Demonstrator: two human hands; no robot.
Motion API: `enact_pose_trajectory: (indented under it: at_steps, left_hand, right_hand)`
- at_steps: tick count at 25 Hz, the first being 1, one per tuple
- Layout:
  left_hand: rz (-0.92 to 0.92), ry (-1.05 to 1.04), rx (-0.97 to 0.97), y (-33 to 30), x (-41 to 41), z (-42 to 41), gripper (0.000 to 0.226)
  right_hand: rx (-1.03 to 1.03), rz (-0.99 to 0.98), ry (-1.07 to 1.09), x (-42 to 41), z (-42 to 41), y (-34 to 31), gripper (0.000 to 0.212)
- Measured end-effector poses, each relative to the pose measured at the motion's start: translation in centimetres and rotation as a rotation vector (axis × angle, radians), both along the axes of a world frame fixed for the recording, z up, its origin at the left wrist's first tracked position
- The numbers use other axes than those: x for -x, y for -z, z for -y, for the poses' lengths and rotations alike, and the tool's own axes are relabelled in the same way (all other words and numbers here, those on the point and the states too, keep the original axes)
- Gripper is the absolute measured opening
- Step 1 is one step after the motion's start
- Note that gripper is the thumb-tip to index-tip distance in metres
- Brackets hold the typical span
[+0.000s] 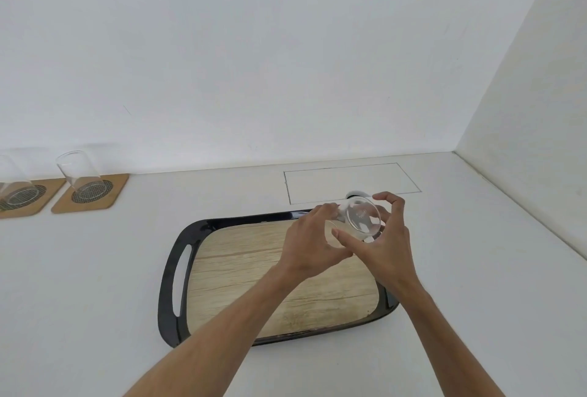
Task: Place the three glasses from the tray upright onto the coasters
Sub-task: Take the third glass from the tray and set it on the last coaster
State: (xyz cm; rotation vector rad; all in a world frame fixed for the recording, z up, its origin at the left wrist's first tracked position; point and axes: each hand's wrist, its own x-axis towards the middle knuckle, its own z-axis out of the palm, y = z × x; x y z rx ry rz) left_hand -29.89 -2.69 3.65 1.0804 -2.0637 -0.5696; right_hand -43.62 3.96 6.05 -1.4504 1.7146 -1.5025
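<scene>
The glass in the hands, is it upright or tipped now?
Tipped. The glass lies on its side above the tray, its round base facing the camera, held between the left hand and right hand.

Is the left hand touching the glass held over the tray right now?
Touching. In the head view the left hand has its fingers wrapped against the side of the tilted glass, with no gap showing, above the tray.

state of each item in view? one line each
Held glass: tipped on its side, base toward camera, above the tray's far right corner.
Left hand: gripping it.
Right hand: gripping it.
Middle glass: standing on coaster.
Leftmost glass: on coaster, partly out of frame.
Tray: empty.
</scene>
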Motion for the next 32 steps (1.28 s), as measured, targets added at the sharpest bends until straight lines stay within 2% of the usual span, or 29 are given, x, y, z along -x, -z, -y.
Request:
enact_pose_trajectory:
  at_steps: [3,7,11,18,23,27,32]
  left_hand:
    - [-0.164,-0.013,-0.085,-0.7,-0.5,-0.4,0.042]
    - [-0.273,-0.055,-0.182,-1.4,-2.2,-0.6,0.044]
    - [-0.333,-0.054,-0.207,-1.9,-5.2,-0.8,0.036]
    - [-0.274,0.007,-0.195,-3.2,-15.0,-0.1,0.063]
    - [-0.264,-0.025,-0.167,-4.2,-23.9,0.8,0.054]
    - [-0.27,-0.03,-0.147,-4.3,-31.4,1.4,0.053]
    - [-0.276,-0.078,-0.134,-3.8,-41.4,2.7,0.057]
  right_hand:
    - [0.038,0.053,-0.06,-0.9,0.1,-0.4,0.074]
    - [0.004,0.061,-0.102,-3.1,0.5,-0.5,0.063]
    - [-0.033,0.058,-0.146,-5.9,1.3,-1.5,0.066]
    - [-0.006,0.064,-0.217,-13.9,2.5,-2.9,0.063]
    - [-0.035,0.004,-0.282,-22.3,3.5,-3.3,0.075]
    - [-0.048,-0.017,-0.307,-29.4,4.8,-3.5,0.061]
    - [-0.09,-0.023,-0.385,-38.7,7.0,-3.5,0.065]
